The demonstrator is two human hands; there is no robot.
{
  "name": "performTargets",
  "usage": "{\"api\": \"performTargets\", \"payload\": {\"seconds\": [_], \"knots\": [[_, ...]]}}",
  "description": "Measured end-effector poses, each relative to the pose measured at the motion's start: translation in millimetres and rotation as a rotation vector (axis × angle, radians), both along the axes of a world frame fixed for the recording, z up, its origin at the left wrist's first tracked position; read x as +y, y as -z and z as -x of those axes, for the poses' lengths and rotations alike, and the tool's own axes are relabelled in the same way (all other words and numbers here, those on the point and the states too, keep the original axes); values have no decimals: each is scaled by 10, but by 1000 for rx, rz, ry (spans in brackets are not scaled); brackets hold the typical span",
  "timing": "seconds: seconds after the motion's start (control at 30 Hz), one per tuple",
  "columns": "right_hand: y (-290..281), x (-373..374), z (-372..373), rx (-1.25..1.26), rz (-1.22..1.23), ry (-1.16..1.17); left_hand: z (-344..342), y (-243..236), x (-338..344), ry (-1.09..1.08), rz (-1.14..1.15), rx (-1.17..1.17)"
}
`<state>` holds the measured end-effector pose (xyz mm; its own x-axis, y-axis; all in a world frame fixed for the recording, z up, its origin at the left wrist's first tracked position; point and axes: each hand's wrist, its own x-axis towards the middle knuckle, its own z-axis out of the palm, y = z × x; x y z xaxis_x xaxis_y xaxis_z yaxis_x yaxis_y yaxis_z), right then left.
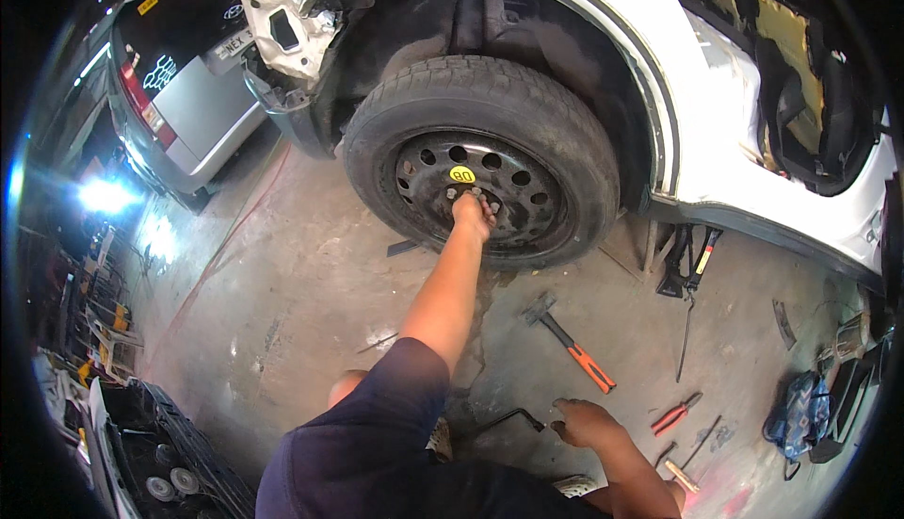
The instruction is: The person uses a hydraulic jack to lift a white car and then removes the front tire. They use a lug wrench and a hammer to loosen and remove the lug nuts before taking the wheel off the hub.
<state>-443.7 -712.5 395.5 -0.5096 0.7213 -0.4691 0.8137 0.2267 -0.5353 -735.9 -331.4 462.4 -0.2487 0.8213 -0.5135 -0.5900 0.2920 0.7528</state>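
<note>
My left arm stretches forward to a black steel wheel [541,166] on the white car. Near the hub, my left hand [474,215] is closed at a lug nut, which its fingers partly cover. Other lug nuts [452,194] show around it, below a round yellow sticker [462,174]. My right hand [586,423] is low over the floor with its fingers apart, holding nothing I can see. Just left of it lies a black bent lug wrench [516,414], its end close to the fingertips.
A hammer [576,349] with an orange-black handle lies between me and the wheel. Red-handled pliers [676,415] are to the right. A jack [680,260] stands under the car's sill. At the far left are another vehicle [198,109] and a bright lamp [106,196].
</note>
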Motion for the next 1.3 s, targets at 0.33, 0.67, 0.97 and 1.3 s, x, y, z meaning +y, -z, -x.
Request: {"api": "performTargets", "payload": {"seconds": [0.33, 0.67, 0.97, 1.3], "knots": [[-76, 5, 141, -13, 14, -17, -64, -210, -168, -20, 31, 20], [-51, 24, 189, -45, 32, -29, -53, -190, -183, 2, 11, -4], [-48, -44, 203, -33, 31, -25, -75, -231, -258, -23, 17, -29], [-79, -145, 333, 1, 5, -48, 166, -200, -337, 8, 10, 20]]}}
